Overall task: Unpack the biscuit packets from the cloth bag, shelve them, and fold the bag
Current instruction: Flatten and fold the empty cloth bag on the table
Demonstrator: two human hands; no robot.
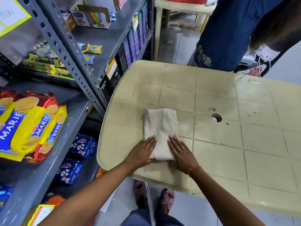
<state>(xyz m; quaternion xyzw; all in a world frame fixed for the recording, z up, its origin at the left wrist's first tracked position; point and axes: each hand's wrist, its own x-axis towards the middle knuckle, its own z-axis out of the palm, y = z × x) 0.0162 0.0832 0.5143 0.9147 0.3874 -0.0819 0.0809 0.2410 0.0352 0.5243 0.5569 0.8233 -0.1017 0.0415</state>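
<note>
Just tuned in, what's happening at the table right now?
A person is pressing both hands flat on a folded cloth bag lying on the beige plastic table: left hand on its near-left edge, right hand on its near-right. The bag looks empty and already folded into a narrow rectangle. Marie biscuit packets sit stacked on the grey shelf to the left. Another person's legs show beyond the table.

Beige plastic table, folded cloth bag on it
</note>
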